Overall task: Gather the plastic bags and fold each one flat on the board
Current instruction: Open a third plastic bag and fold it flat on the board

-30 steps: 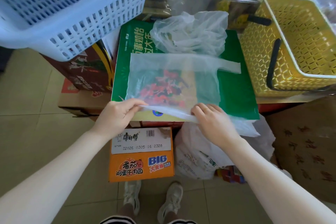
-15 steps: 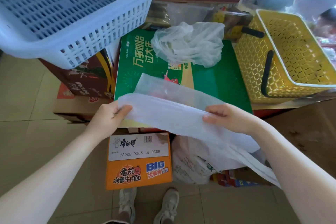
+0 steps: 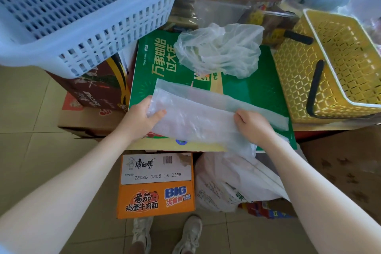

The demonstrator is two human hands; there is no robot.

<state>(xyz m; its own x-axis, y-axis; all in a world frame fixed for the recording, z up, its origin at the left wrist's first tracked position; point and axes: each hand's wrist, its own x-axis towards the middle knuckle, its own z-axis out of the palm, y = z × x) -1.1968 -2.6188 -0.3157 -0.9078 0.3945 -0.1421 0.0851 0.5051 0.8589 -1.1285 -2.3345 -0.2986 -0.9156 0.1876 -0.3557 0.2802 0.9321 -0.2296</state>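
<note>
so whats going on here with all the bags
A person is folding a clear plastic bag into a long strip over a green board. The left hand pinches one end and the right hand grips the other. A second, crumpled bag waits at the back of the board, not yet folded. A blue basket stands to the left and a yellow basket to the right.
</note>
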